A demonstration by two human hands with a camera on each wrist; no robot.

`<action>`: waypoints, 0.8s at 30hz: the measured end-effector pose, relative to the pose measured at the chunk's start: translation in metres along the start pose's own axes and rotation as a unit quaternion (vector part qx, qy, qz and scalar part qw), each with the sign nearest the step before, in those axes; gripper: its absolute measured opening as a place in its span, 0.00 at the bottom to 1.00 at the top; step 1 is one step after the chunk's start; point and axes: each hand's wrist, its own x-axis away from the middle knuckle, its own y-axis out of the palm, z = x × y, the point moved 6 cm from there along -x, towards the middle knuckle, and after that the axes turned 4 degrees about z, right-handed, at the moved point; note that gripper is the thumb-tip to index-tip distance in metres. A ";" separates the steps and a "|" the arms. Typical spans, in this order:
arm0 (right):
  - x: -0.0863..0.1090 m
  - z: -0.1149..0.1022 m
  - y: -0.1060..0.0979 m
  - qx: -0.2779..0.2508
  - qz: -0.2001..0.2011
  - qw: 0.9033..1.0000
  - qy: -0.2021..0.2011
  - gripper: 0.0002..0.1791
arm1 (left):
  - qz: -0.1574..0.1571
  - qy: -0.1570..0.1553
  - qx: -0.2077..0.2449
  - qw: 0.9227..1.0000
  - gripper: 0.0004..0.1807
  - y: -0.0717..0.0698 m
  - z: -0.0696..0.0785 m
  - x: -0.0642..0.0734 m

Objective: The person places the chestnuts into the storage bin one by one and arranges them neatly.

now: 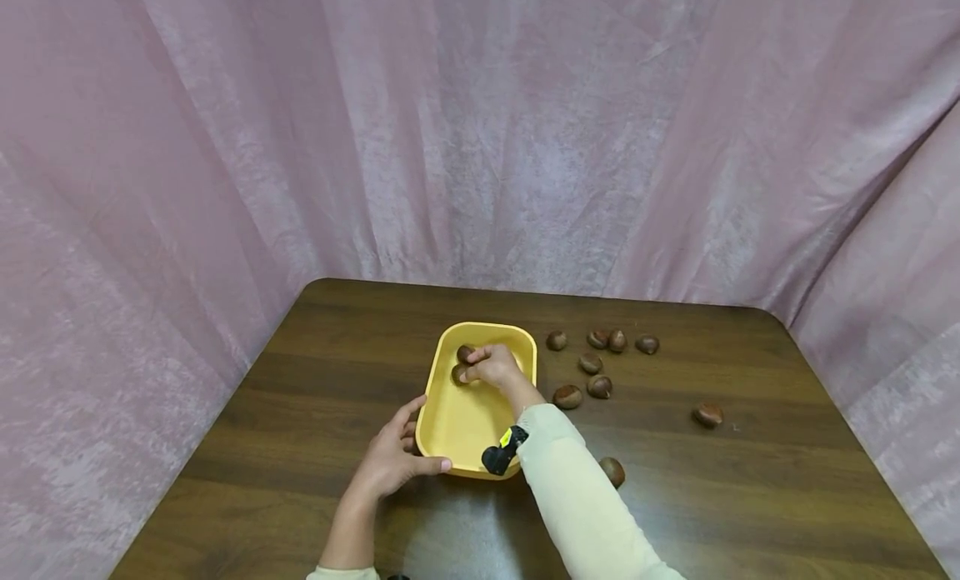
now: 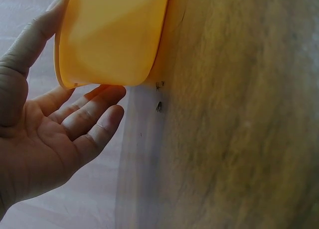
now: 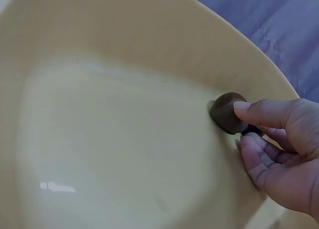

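Note:
A yellow plastic box [image 1: 457, 430] stands on the table. My left hand [image 1: 393, 451] holds its near left corner, thumb at the front rim and fingers along the left side; in the left wrist view the hand [image 2: 65, 114] has its fingers lightly bent against the outer wall. Inside the box, near the far left, my right hand [image 1: 495, 367] pinches a brown chestnut [image 1: 458, 374]. A second chestnut [image 1: 465, 354] lies right beside it. In the right wrist view, the thumb presses on a chestnut [image 3: 228, 113], and the fingers partly hide what is behind it.
Several loose chestnuts lie right of the box, among them one [image 1: 567, 397] close to its side and one [image 1: 707, 414] farther right. Another chestnut [image 1: 612, 472] is partly hidden by the right sleeve [image 1: 585, 497]. Pink curtains [image 1: 525, 147] hang behind the wooden table [image 1: 750, 497].

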 end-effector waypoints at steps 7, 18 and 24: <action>0.008 -0.011 -0.007 0.023 -0.041 0.999 0.005 0.21 | 0.001 0.000 -0.006 1.000 0.57 0.000 -0.001 -0.001; 0.061 -0.049 -0.041 0.089 -0.097 0.988 -0.084 0.25 | -0.006 -0.004 -0.008 1.000 0.58 0.000 -0.004 0.000; 0.087 -0.046 -0.061 0.041 -0.110 0.985 -0.125 0.27 | 0.003 -0.009 -0.020 1.000 0.58 -0.001 -0.005 -0.002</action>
